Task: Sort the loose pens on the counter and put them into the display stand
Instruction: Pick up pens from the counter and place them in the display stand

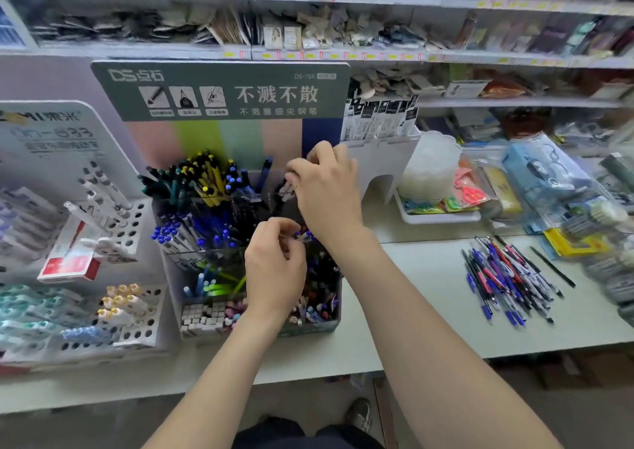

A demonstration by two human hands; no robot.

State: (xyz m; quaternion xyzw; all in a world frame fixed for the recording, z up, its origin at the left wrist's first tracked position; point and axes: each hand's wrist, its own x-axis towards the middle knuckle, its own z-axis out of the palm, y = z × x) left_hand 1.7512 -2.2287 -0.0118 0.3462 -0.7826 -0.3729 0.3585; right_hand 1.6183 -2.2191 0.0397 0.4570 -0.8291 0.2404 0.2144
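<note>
- On the counter (411, 297) to the right, well apart from both hands: loose pens (507, 277) in a fanned heap, blue, red and black mixed, barrels crossing; one black pen (552, 266) lying alone just beside the heap.
- Probably light, stiff and smooth-barrelled; apt to roll on the flat top and to slide out of a slack hold; little risk of breaking, some risk of snagging by clip or tip in the tangle.
- Best taken at mid-barrel, several of one colour at once, tips lined up before going into a compartment.
- Left of the heap, against the wall: stand (219, 91), its clear compartments crowded with upright pens grouped by colour.
- Over an upper right compartment: right hand (326, 191), fingers (298, 170) curled tight, apparently gripping a small bundle (286, 189) with ends pointing down into the stand; count too blurred to tell.
- Lower, in front of the middle tier: left hand (274, 270), thumb and fingers (288, 239) pinched on what looks like a blue pen (304, 235); hardly any gap between the fingertips.
- Farther left: second stand (51, 146) with a red box (68, 263) leaning against it.
- Behind everything: shelves (377, 53) of blurred stock.
</note>
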